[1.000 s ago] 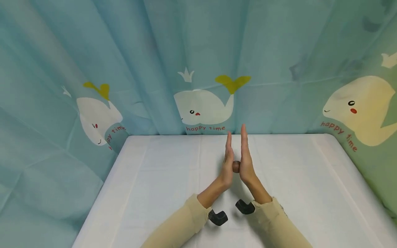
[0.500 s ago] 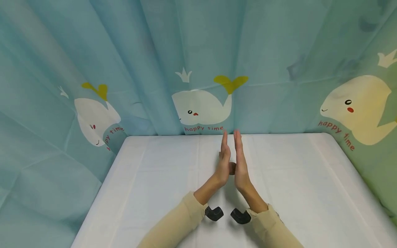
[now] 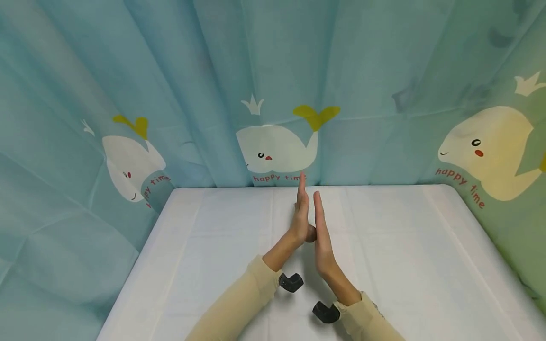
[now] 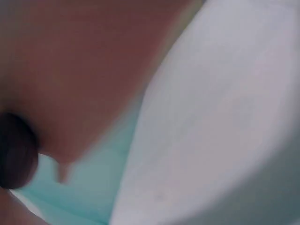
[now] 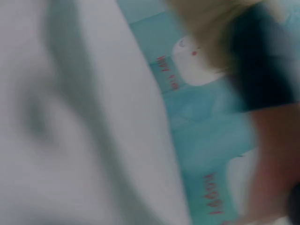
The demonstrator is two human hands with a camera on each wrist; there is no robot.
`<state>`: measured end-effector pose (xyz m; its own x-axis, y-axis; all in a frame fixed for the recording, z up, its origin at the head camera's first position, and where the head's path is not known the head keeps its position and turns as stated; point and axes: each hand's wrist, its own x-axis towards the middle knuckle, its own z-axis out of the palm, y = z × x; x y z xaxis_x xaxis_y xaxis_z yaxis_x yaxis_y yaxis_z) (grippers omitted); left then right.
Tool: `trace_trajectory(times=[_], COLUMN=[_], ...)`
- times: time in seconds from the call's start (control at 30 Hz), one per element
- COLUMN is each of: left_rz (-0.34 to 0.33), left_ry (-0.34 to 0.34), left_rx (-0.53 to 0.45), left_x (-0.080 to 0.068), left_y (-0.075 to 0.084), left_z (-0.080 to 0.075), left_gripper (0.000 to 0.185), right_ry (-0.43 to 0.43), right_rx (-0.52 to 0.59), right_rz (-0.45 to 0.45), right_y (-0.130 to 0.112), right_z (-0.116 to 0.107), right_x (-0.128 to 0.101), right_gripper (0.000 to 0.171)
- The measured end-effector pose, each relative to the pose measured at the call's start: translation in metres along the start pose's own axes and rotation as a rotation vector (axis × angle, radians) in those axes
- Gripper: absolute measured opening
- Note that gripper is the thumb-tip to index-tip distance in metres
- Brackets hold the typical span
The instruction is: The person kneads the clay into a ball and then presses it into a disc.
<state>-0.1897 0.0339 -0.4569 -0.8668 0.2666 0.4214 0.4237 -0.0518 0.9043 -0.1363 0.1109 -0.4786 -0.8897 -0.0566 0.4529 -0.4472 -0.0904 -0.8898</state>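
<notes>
A small brown ball point(image 3: 311, 233) sits between my two palms in the head view. My left hand point(image 3: 300, 218) presses on it from the left, fingers straight and pointing away from me. From the other side my right hand point(image 3: 322, 237) presses, also with straight fingers, set nearer to my body than the left. In the left wrist view the ball point(image 4: 18, 151) shows dark and blurred beside the left palm point(image 4: 89, 70). The right wrist view catches part of the right hand point(image 5: 276, 159), with the dark ball point(image 5: 294, 204) cut by the frame edge.
Beneath the hands is a table with a white cloth point(image 3: 405, 265). A blue-green curtain point(image 3: 371, 71) printed with white whales hangs behind its far edge and along the sides. Black curved pieces, one at the left cuff point(image 3: 291, 282) and one at the right cuff point(image 3: 326, 312), stick out inward.
The palms have slid against each other: the left hand forward, the right hand back toward my body. Both hands and the ball have shifted somewhat to the left.
</notes>
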Motion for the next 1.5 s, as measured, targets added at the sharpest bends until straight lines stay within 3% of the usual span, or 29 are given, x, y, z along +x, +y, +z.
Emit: trace_trajectory(times=[0.17, 0.27, 0.37, 0.47, 0.6, 0.73, 0.83, 1.0, 1.07, 1.17, 1.3, 1.37, 1.5], left_rz=[-0.103, -0.09, -0.024, -0.007, -0.063, -0.114, -0.141, -0.056, -0.037, -0.07, -0.117, -0.125, -0.086], left_ry=[-0.035, -0.043, -0.047, -0.027, 0.016, -0.006, -0.037, -0.02, 0.009, 0.042, 0.007, -0.015, -0.035], left_rx=[-0.063, -0.139, -0.193, -0.176, -0.077, -0.093, -0.176, -0.202, -0.169, -0.129, -0.142, -0.191, -0.276], left_x=[-0.02, -0.027, -0.023, -0.011, -0.003, -0.01, -0.017, -0.011, -0.003, 0.005, -0.005, -0.012, -0.017], left_y=[-0.005, 0.004, 0.014, 0.017, 0.0, -0.015, -0.007, 0.013, 0.012, 0.002, -0.011, -0.008, 0.008], left_z=[0.01, 0.015, 0.013, 0.006, 0.001, 0.006, 0.012, 0.011, 0.007, 0.004, 0.01, 0.015, 0.018], left_gripper=[0.069, 0.067, 0.068, 0.071, 0.076, 0.073, 0.064, 0.066, 0.065, 0.062, 0.061, 0.063, 0.07], right_ry=[0.022, 0.02, -0.01, -0.038, -0.033, -0.004, 0.021, 0.014, 0.0, -0.01, 0.017, 0.028, 0.024], right_rx=[-0.072, -0.069, -0.055, -0.057, -0.11, -0.184, -0.167, -0.092, -0.079, -0.095, -0.181, -0.212, -0.119], right_rz=[-0.018, 0.009, 0.078, 0.121, 0.046, -0.009, 0.04, 0.07, 0.058, 0.032, -0.011, -0.004, 0.081], right_y=[-0.006, 0.0, 0.009, 0.014, 0.004, -0.007, 0.001, 0.02, 0.02, 0.011, -0.004, -0.004, 0.005], right_z=[-0.015, -0.027, -0.031, -0.023, -0.006, -0.009, -0.023, -0.026, -0.019, -0.009, -0.012, -0.021, -0.036], right_x=[0.023, 0.034, 0.033, 0.021, 0.012, 0.024, 0.036, 0.027, 0.018, 0.012, 0.024, 0.035, 0.043], right_gripper=[0.055, 0.055, 0.055, 0.055, 0.057, 0.059, 0.057, 0.054, 0.055, 0.057, 0.058, 0.058, 0.055])
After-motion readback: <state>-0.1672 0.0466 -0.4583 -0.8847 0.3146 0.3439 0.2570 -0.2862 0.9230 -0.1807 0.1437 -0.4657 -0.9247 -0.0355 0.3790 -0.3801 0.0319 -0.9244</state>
